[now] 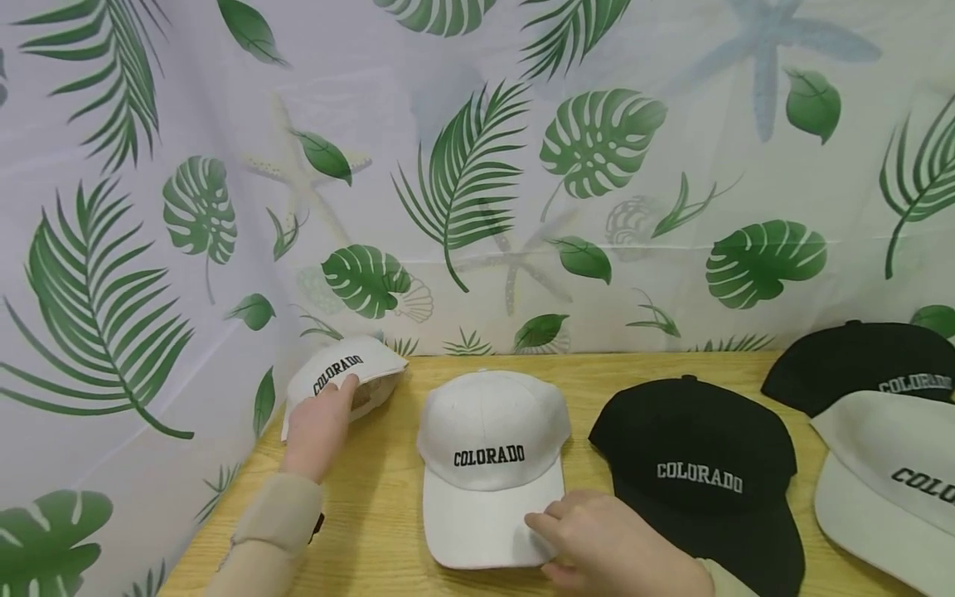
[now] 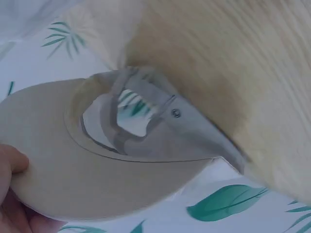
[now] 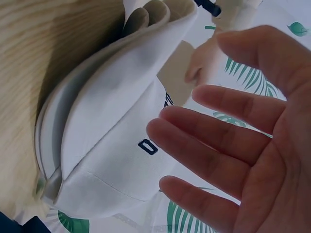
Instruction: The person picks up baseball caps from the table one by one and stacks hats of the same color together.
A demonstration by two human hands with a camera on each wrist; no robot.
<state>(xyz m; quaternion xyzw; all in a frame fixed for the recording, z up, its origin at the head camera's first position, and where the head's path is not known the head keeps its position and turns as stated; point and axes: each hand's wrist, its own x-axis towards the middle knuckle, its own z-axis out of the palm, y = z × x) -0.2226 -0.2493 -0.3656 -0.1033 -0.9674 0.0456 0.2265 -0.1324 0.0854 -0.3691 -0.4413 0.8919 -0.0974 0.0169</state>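
Observation:
At the table's back left, a white cap [image 1: 307, 383] with black COLORADO lettering tilts on its side, and my left hand [image 1: 321, 431] holds it by the brim. The left wrist view gives its underside: thumb on one face of the brim [image 2: 121, 187], fingers under the other, strap opening behind. Nearer the middle, white caps [image 1: 488, 406] lie nested, several brim edges layered in the right wrist view. My right hand [image 1: 600, 535] hovers by their brim's right corner. Its fingers [image 3: 209, 150] spread loosely, palm bare, with nothing gripped.
Right of the white stack sits a black COLORADO cap [image 1: 690, 431]. Another black cap [image 1: 858, 356] and a white cap [image 1: 865, 481] stand farther right, the latter cut off by the frame. A leaf-print cloth [image 1: 477, 207] rises behind and left of the wooden table [image 1: 373, 514].

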